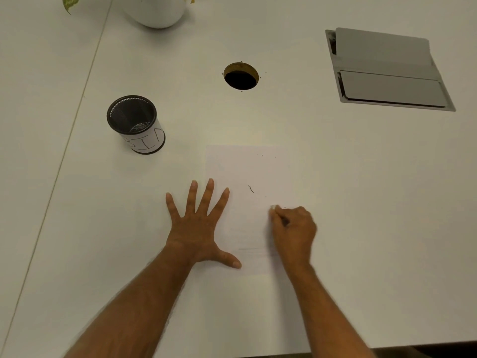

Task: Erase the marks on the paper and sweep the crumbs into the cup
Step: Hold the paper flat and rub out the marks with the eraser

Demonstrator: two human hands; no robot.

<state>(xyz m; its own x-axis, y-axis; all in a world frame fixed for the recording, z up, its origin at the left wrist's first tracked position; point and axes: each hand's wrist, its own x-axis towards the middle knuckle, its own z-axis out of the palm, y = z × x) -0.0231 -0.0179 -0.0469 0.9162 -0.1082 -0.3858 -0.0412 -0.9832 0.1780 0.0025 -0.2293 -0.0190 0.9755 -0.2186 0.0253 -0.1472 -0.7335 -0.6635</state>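
A white sheet of paper (247, 171) lies on the white table in front of me, with a short dark curl (251, 188) near its middle and tiny specks near its top edge. My left hand (198, 226) lies flat with fingers spread, pressing the paper's left edge. My right hand (293, 229) is closed on a small white eraser (274, 207), whose tip touches the paper's right part. A black mesh cup (134, 122) with a white label stands upright at the far left of the paper, apart from both hands.
A round cable hole (241, 76) opens in the table behind the paper. A grey hinged power-box lid (387, 71) sits at the back right. A white pot (157, 11) with leaves stands at the back left. The table's front edge (361, 351) runs near my forearms.
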